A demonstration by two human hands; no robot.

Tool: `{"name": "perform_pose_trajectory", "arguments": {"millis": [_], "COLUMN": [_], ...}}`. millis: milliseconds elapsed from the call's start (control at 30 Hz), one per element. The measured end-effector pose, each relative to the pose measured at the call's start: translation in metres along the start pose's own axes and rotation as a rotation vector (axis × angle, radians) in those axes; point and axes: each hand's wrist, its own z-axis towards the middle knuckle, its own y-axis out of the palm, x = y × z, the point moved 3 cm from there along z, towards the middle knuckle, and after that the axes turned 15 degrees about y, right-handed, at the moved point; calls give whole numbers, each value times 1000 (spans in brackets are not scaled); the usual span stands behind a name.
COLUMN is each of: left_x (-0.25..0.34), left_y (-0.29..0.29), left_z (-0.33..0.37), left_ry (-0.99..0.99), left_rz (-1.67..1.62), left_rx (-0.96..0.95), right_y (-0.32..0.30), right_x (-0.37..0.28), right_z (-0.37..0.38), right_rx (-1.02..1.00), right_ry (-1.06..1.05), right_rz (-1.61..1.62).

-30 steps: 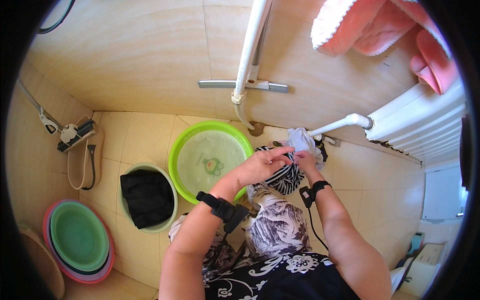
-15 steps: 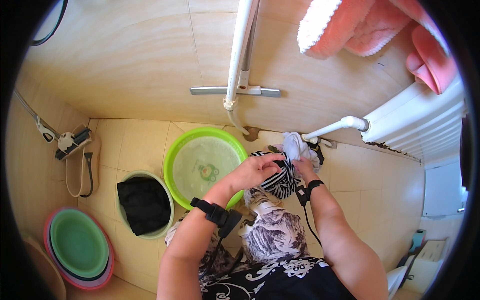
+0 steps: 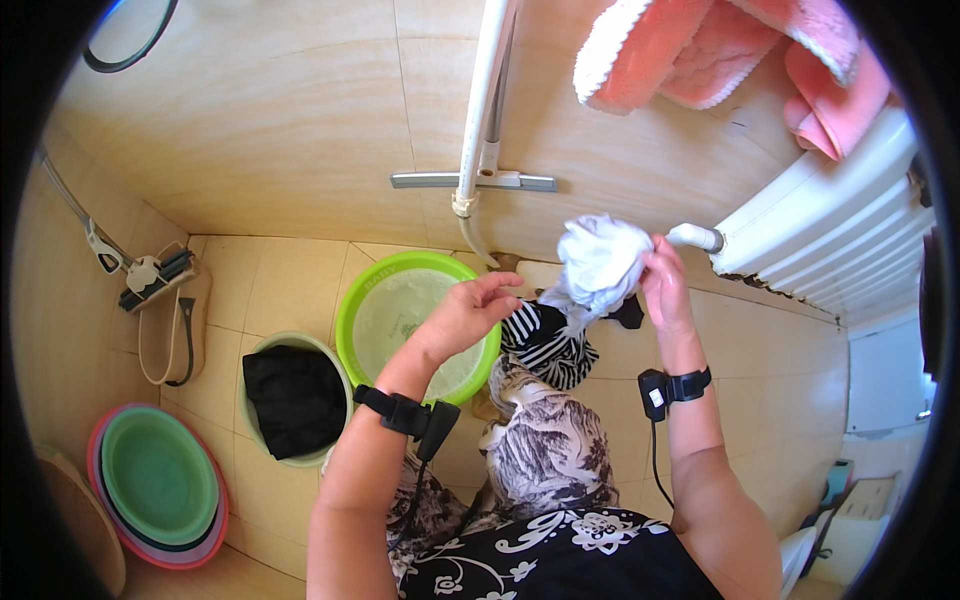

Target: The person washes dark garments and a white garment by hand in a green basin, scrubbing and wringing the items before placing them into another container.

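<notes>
My right hand point(image 3: 664, 285) pinches a bunched white-and-grey garment point(image 3: 600, 262) by its right side and holds it up above the floor. Over the right rim of a bright green basin point(image 3: 345, 340) hovers my left hand point(image 3: 465, 318), its fingers loosely curved and apart, with nothing in them. The basin contains cloudy, slightly foamy water with a cartoon print showing through. Just below the raised garment, a black-and-white striped garment point(image 3: 555, 350) lies heaped on the floor, and dark cloth point(image 3: 628, 312) pokes out beside it.
A pale tub point(image 3: 345, 425) with black cloth point(image 3: 295, 400) stands left of the basin. Stacked basins point(image 3: 160, 480) sit at the lower left, below a mop bucket point(image 3: 170, 345). A white pipe point(image 3: 470, 130), a squeegee point(image 3: 420, 181), a radiator point(image 3: 815, 210) and pink towels point(image 3: 690, 50) line the wall.
My right hand has lifted the white-and-grey garment off the heap, up and to the right. My left hand has drawn left, away from the striped garment toward the basin rim.
</notes>
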Motion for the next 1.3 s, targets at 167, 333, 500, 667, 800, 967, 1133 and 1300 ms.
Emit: {"name": "perform_pose_trajectory", "arguments": {"millis": [167, 333, 500, 667, 800, 967, 1133, 1300], "left_x": [46, 54, 60, 63, 78, 85, 92, 108], "left_y": [-15, -39, -79, -94, -103, -128, -141, -148], "left_z": [-23, -55, -104, -134, -147, -165, -174, -180], "left_ry": [145, 322, 343, 258, 100, 81, 130, 265], "left_rz": [-108, -358, -528, -345, -121, 64, 17, 52], "left_rx": [76, 372, 538, 471, 545, 715, 789, 855], "right_y": [119, 211, 255, 289, 277, 273, 271, 272], "right_x": [-68, -50, -23, 24, 32, 25, 38, 18], "right_z": [-15, -12, 3, -5, 12, 18, 24, 16], "right_rx": [-362, -721, -488, -674, -514, -461, -469, -489], "right_ry": [-15, -35, 104, 271, 131, -48, 24, -81], "right_rz": [7, -481, -687, -401, -150, -209, -260, -114]}}
